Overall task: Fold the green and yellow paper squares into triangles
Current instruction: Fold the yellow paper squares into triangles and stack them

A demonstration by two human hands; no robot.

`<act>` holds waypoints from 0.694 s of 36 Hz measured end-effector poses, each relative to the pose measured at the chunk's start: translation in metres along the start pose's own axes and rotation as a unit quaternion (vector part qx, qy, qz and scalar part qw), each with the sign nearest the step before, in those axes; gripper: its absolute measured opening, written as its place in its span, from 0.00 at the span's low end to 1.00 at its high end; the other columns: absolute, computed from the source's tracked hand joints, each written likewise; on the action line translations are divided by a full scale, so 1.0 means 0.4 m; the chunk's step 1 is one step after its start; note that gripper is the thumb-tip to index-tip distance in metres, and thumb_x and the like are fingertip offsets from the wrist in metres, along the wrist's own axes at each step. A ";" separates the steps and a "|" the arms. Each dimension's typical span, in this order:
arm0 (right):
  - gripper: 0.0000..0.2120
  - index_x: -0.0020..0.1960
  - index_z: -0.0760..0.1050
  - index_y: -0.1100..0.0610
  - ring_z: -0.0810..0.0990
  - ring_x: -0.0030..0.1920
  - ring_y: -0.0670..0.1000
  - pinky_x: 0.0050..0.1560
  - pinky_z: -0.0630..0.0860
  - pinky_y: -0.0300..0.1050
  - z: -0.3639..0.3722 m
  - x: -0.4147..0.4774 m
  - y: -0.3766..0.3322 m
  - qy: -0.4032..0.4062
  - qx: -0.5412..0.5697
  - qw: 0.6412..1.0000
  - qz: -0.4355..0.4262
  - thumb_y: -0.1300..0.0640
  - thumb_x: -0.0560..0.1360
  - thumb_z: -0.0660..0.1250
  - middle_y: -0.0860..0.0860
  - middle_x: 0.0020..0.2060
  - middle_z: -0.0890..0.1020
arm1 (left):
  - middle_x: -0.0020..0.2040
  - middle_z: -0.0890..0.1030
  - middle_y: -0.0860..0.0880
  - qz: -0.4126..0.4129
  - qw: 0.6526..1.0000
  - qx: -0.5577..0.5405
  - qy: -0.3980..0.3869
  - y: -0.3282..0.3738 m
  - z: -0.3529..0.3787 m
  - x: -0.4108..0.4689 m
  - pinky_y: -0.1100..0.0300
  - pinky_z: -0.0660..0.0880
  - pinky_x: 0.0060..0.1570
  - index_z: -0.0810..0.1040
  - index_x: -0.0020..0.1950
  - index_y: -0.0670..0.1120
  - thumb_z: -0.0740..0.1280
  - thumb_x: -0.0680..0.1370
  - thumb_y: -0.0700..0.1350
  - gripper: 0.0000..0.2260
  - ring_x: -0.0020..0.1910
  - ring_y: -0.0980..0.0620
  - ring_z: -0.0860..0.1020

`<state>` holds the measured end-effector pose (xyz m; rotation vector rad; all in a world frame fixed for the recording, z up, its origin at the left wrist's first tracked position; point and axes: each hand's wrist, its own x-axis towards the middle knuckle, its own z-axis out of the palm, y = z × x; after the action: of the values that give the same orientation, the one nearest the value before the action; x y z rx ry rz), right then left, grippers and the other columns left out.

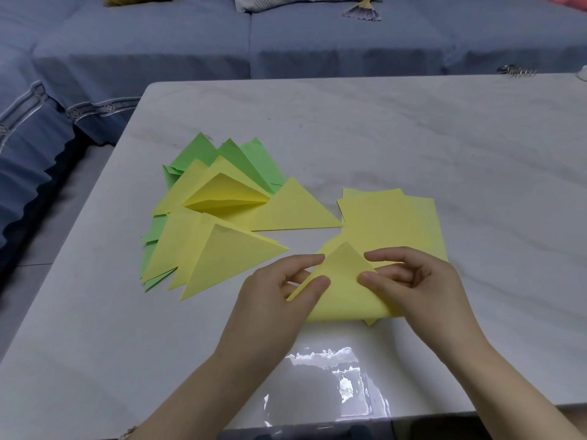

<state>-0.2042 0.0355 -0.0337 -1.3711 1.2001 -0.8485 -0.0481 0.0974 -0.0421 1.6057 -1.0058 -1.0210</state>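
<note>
Yellow square, one, is pinched in the grip of left hand and right hand, beside one unfolded stack.

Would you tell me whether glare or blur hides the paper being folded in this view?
Head view: bright glare sits on the table near its front edge, below the yellow paper; left hand and right hand pinching it look sharp; light elsewhere is even.

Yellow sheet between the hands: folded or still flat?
Folded over, not creased flat. The yellow sheet forms a triangle, its near edge looks rounded, and the left hand and right hand pinch its sides.
</note>
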 end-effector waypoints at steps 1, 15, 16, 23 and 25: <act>0.11 0.39 0.80 0.52 0.74 0.30 0.46 0.31 0.71 0.30 0.000 0.000 0.001 0.000 0.001 1.000 -0.003 0.68 0.66 0.73 0.66 0.33 0.79 | 0.32 0.76 0.62 0.000 1.000 -0.002 0.002 -0.001 0.001 -0.001 0.73 0.66 0.34 0.80 0.40 0.63 0.71 0.72 0.46 0.10 0.28 0.62 0.69; 0.14 0.36 0.82 0.46 0.78 0.32 0.41 0.37 0.72 0.27 0.001 -0.009 0.007 0.026 0.003 0.999 -0.018 0.66 0.66 0.74 0.44 0.29 0.83 | 0.36 0.80 0.67 0.028 0.999 0.030 0.005 0.007 0.012 -0.021 0.75 0.68 0.38 0.78 0.38 0.70 0.70 0.73 0.48 0.14 0.36 0.64 0.75; 0.13 0.37 0.81 0.47 0.78 0.32 0.40 0.37 0.72 0.26 0.001 -0.010 0.005 0.024 0.002 1.000 -0.019 0.66 0.66 0.73 0.43 0.30 0.83 | 0.39 0.81 0.68 0.032 0.999 0.037 0.006 0.005 0.012 -0.022 0.74 0.70 0.40 0.77 0.37 0.71 0.70 0.73 0.48 0.14 0.39 0.63 0.77; 0.12 0.38 0.81 0.49 0.79 0.36 0.32 0.38 0.70 0.22 -0.002 -0.017 -0.002 0.016 -0.019 0.999 -0.034 0.66 0.67 0.72 0.34 0.31 0.81 | 0.34 0.77 0.69 0.041 0.998 0.051 -0.003 0.012 0.012 -0.033 0.74 0.67 0.37 0.78 0.42 0.69 0.69 0.73 0.47 0.13 0.33 0.63 0.71; 0.12 0.38 0.81 0.48 0.78 0.38 0.31 0.39 0.69 0.22 -0.003 -0.019 -0.003 0.013 -0.030 0.999 -0.042 0.65 0.67 0.72 0.33 0.31 0.81 | 0.35 0.78 0.68 0.044 0.998 0.053 0.001 0.011 0.012 -0.034 0.74 0.68 0.38 0.77 0.39 0.72 0.69 0.73 0.47 0.16 0.34 0.63 0.72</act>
<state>-0.2069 0.0422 -0.0312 -1.4718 1.2017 -0.8981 -0.0577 0.1079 -0.0365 1.6326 -1.1364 -0.9203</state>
